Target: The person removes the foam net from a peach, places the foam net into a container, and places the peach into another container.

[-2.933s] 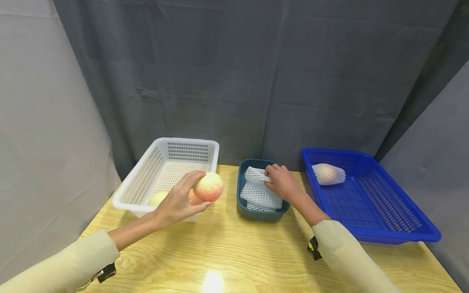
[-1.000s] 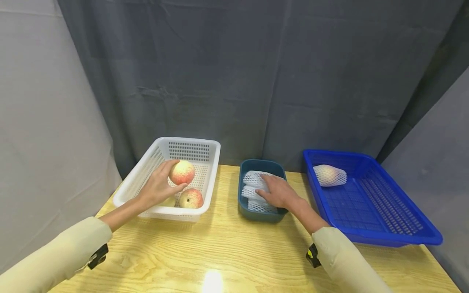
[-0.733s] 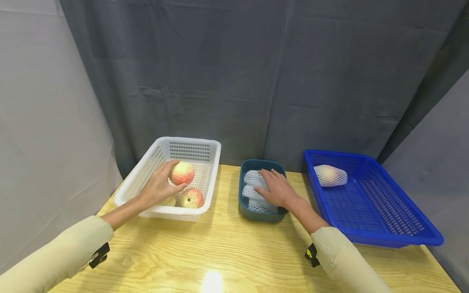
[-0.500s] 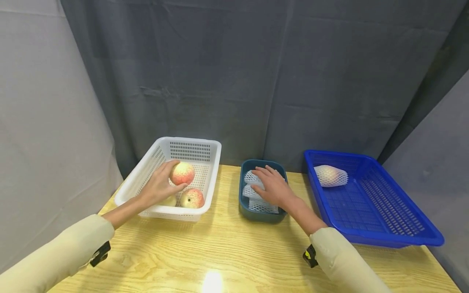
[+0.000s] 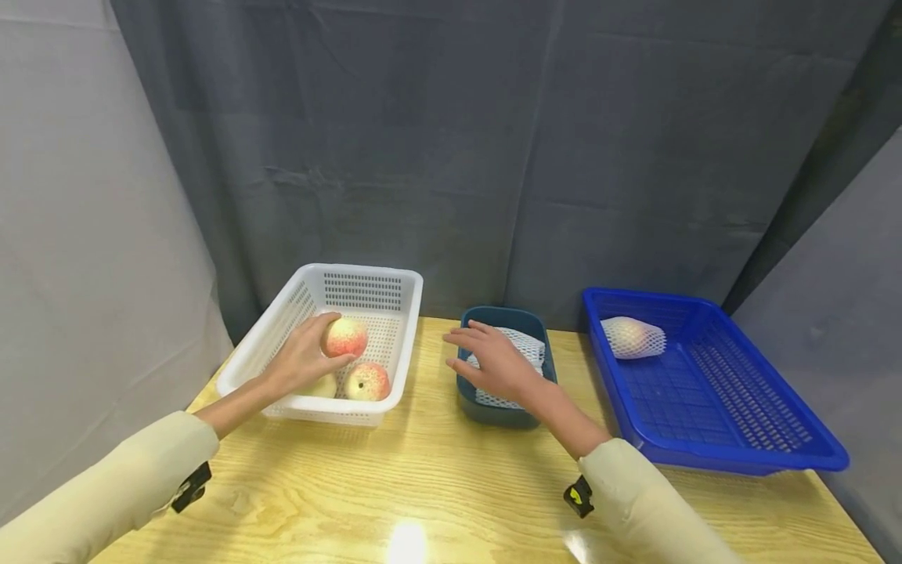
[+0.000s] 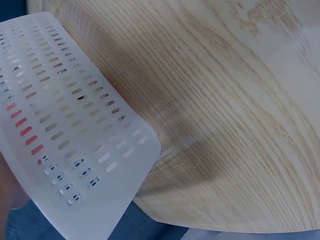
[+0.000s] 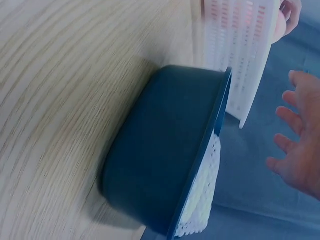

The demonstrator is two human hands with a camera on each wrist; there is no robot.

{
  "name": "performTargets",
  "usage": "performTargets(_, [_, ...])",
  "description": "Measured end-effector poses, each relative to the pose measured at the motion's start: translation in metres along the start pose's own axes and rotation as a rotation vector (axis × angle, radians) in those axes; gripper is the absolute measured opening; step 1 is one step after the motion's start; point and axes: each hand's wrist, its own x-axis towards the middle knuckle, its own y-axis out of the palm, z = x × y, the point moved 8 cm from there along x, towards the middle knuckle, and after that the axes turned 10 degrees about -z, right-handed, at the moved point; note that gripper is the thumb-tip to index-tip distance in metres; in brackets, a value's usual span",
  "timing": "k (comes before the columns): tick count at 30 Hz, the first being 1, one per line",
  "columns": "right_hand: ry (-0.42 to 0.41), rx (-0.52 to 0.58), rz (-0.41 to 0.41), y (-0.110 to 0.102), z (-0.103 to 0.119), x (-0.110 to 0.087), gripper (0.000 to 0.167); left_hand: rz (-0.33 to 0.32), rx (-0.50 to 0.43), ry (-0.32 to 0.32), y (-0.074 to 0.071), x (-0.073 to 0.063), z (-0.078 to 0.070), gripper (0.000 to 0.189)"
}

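Note:
My left hand point(image 5: 299, 362) grips a red-and-yellow peach point(image 5: 346, 338) inside the white basket point(image 5: 414, 321). Below it lie another peach point(image 5: 369, 381) and a paler one point(image 5: 322, 386), partly hidden by the hand. In the left wrist view the perforated basket wall point(image 6: 65, 100) covers most of that hand. My right hand point(image 5: 496, 366), fingers spread and holding nothing, hovers over the dark teal bin point(image 5: 496, 417). White foam fruit nets point(image 5: 527, 346) fill the bin, partly behind the hand. The right wrist view shows the fingers point(image 7: 292, 119) apart from the bin's rim.
On the right stands a blue basket point(image 5: 712, 450) with a net-wrapped peach point(image 5: 633, 339) at its back left. All containers sit on a wooden table point(image 5: 338, 493). A dark grey curtain point(image 5: 423, 157) hangs behind, with pale cloth point(image 5: 92, 219) at the left side.
The left hand carried its peach from in front of the basket back into it. The right hand let go of the foam nets, rose off them and moved left, fingers spreading.

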Motion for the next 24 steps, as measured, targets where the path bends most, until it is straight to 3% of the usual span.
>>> performTargets(6, [-0.073, 0.02, 0.005, 0.004, 0.019, 0.003, 0.041, 0.047, 0.04, -0.049, 0.001, -0.001, 0.005, 0.072])
performTargets(24, [-0.208, 0.075, 0.097, 0.035, 0.057, 0.012, 0.043, 0.111, 0.097, -0.093, 0.008, -0.002, 0.016, 0.074])
